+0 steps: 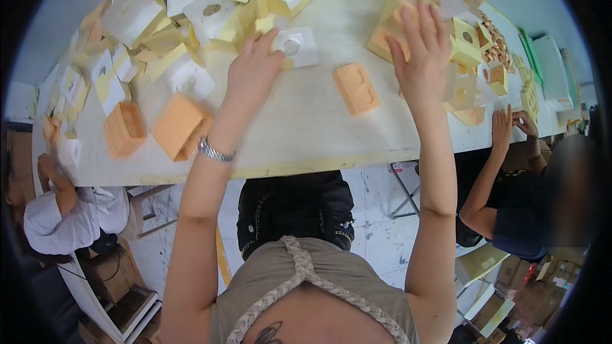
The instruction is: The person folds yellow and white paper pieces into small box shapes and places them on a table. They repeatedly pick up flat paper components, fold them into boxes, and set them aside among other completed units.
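White card insert with a round hole (295,46) lies on the pale surface (319,121) just beyond the left hand (254,71), whose grip is loosely curled, touching its near edge; right hand (421,51) spreads open-fingered on yellow boxes (389,41).

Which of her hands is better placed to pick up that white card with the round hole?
Likely the left hand: its fingertips are already at the white card. The right hand reaches toward the yellow box pile.

A small white card (295,46) with a round hole lies flat on the pale table, right at the left hand's fingertips. A yellow folded box (390,37) sits tilted under the right hand's fingers.
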A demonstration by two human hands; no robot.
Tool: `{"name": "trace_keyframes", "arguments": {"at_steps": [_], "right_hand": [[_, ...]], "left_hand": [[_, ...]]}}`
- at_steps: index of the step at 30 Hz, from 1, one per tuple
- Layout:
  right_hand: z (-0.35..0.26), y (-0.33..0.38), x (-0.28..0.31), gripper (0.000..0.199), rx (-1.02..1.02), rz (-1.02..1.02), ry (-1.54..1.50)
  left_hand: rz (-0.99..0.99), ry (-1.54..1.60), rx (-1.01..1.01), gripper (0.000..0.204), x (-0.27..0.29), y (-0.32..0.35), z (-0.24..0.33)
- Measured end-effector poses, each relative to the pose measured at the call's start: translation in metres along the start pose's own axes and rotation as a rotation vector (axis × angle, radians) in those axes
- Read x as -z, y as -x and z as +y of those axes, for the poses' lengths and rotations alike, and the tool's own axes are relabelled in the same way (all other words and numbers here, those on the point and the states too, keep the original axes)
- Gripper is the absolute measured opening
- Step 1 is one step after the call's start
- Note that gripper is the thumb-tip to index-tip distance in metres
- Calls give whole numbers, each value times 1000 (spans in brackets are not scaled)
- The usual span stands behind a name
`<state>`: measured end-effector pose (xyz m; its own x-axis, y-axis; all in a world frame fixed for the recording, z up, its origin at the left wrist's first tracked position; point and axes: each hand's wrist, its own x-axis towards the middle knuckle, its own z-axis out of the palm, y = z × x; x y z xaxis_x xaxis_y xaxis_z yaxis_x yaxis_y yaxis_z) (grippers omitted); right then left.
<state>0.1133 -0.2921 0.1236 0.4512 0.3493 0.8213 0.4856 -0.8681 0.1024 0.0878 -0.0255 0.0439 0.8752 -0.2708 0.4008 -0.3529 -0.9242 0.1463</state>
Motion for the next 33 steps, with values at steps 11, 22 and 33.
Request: {"name": "trace_keyframes", "arguments": {"at_steps": [11, 22, 33], "right_hand": [[-47, 101, -6, 46, -469, -505, -509], [-88, 6, 2, 27, 323, -284, -273], [-64, 30, -9, 24, 349, -797, -480]], "left_hand": [[151, 219, 62, 63, 33, 58, 59], [106, 502, 407, 54, -15, 64, 28], [292, 773, 221, 74, 1, 71, 42]]}}
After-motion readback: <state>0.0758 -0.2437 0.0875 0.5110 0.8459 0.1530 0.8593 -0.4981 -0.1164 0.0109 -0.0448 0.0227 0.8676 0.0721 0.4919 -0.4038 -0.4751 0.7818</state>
